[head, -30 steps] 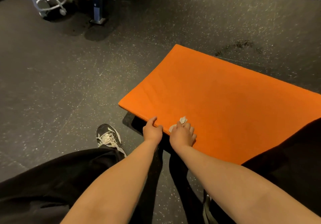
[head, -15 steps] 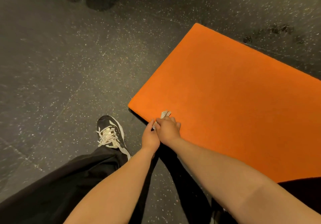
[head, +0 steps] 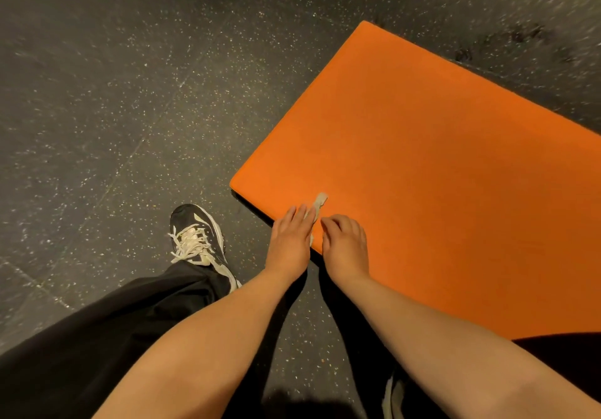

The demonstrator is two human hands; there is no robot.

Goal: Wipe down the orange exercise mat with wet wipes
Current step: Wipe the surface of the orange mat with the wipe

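Wipe (head: pixel 321 198) on mat (head: pixel 422 158) under left hand (head: pixel 291 239), right hand (head: pixel 346 246) beside.

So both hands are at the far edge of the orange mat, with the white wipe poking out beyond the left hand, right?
Not the far edge. The head view shows the left hand and the right hand at the near edge of the orange mat, close to its corner. The white wipe does poke out beyond the left hand.

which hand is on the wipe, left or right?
The left hand: its straight fingers lie on the wet wipe near the edge of the orange mat. The right hand sits beside it, fingers curled, with no wipe seen in it.
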